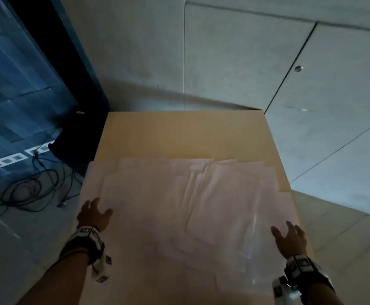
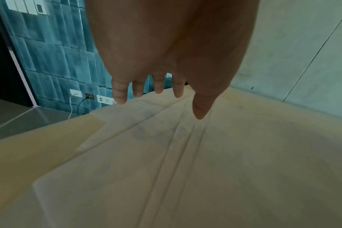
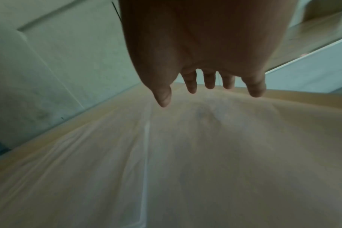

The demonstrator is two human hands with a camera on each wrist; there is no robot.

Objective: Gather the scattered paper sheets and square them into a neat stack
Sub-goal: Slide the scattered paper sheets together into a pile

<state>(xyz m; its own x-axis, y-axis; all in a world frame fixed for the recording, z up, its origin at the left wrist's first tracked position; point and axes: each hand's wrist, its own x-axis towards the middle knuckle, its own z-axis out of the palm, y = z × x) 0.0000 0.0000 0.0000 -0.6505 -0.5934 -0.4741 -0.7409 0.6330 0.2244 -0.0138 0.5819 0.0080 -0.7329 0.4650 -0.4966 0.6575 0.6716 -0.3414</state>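
Several pale paper sheets lie spread and overlapping across the near half of a light wooden table. My left hand hovers at the left edge of the spread, fingers straight and apart, holding nothing. At the right edge hovers my right hand, likewise spread and empty. In the left wrist view the left hand hangs above the sheets without touching them. The right wrist view shows the right hand above blurred sheets.
The table's far half is bare wood. Grey floor tiles surround it. A dark box and tangled cables lie on the floor at the left, near wall sockets on a blue tiled wall.
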